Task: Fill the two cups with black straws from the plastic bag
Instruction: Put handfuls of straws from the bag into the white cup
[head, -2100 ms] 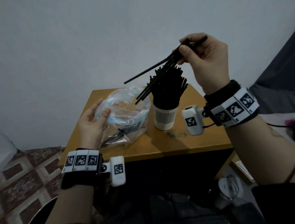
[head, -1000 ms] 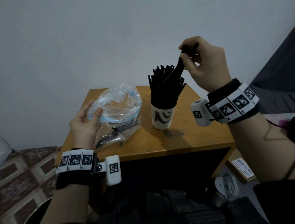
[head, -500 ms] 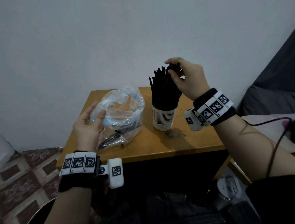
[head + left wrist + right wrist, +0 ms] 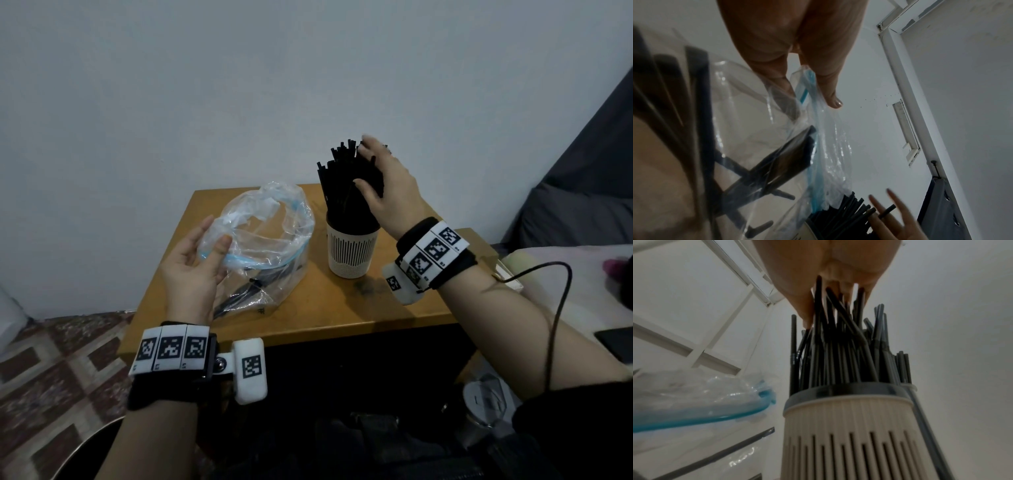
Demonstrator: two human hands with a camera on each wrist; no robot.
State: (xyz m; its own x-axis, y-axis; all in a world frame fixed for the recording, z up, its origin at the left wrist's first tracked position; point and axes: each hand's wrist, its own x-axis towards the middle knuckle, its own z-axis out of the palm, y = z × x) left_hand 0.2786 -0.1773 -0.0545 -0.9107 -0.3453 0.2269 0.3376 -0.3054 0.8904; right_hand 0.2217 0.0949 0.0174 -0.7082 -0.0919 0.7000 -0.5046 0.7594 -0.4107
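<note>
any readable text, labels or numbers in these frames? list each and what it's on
No legible words, brands or numbers.
Plastic bag: small dark print near its bottom edge, too blurred to read.
Left wristband and right wristband: black-and-white square marker codes, plus tiny unreadable characters on the left band.
Cup: only vertical slots, no text.

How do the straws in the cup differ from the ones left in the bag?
The straws in the cup stand upright, densely packed; the straws in the bag lie flat and criss-crossed, only a few. The right hand touches the cup's bunch with spread fingers; the left hand pinches only the bag's rim. All are black.
</note>
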